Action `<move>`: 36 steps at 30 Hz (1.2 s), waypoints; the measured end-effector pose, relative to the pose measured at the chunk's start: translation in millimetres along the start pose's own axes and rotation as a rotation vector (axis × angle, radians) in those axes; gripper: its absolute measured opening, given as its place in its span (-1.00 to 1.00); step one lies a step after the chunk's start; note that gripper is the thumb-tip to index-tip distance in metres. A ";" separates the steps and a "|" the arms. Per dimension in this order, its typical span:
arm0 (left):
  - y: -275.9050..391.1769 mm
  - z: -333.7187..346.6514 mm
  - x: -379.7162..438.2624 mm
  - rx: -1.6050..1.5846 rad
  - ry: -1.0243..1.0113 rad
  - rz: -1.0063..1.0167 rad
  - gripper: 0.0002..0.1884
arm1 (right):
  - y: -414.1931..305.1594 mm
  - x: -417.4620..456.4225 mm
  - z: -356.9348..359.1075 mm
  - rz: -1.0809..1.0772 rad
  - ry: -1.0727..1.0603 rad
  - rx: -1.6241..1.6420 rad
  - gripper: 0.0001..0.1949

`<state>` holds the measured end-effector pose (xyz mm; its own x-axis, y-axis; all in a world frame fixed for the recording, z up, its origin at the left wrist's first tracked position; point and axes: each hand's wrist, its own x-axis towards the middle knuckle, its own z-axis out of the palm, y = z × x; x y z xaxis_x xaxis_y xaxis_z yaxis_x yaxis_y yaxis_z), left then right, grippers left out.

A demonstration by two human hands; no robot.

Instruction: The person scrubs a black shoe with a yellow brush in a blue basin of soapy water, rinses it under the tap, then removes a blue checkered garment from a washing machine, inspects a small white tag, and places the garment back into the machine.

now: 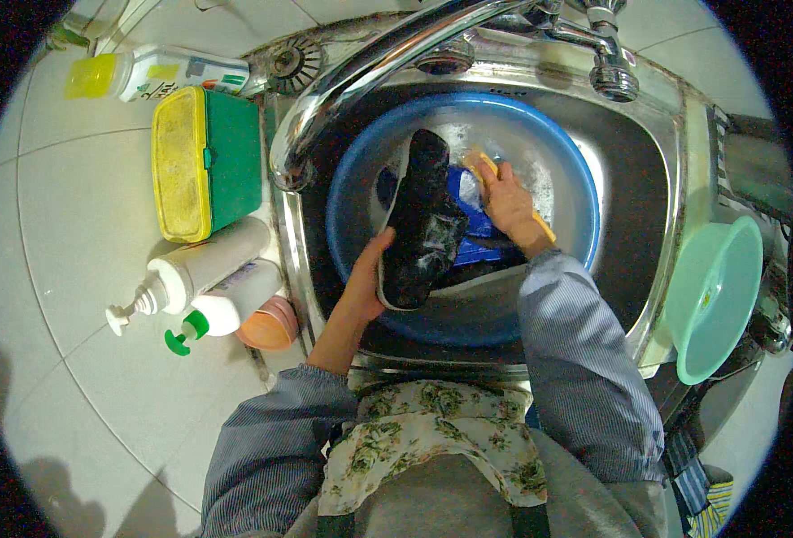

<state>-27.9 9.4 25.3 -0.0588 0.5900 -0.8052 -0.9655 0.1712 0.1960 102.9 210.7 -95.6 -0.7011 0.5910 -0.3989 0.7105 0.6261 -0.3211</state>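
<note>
My left hand grips a wet black shoe by its heel end and side. A pale sole edge runs along the shoe's left side, and its toe points away from me. In my right hand is a scrubbing brush with a yellow-orange handle, held to the right of the shoe and apart from it. Both hands are over a blue-rimmed basin of soapy water. Something bright blue lies in the basin between them, partly covered by the shoe; its kind is unclear.
The basin sits in a stainless-steel sink, with a chrome faucet arching over its upper left. On the left stand a green box with yellow lid, a pump bottle and an orange tub. A mint-green bowl rests at right.
</note>
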 end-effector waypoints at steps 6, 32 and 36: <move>-7.7 5.2 12.3 0.455 0.270 0.318 -0.51 | 11.3 5.9 -16.8 0.071 0.171 0.369 -0.55; -54.7 3.2 38.6 0.746 0.360 0.554 -0.66 | -79.0 -79.4 -44.3 -0.022 0.040 0.103 -0.65; -53.8 -14.8 45.7 0.957 0.373 0.489 -0.60 | -55.0 -25.9 -39.1 0.035 0.107 0.089 -0.63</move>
<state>17.7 15.5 -30.3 -0.6024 0.5150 -0.6098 -0.2377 0.6135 0.7531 79.6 180.8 -34.0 -0.6751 0.6652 -0.3191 0.7337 0.5598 -0.3852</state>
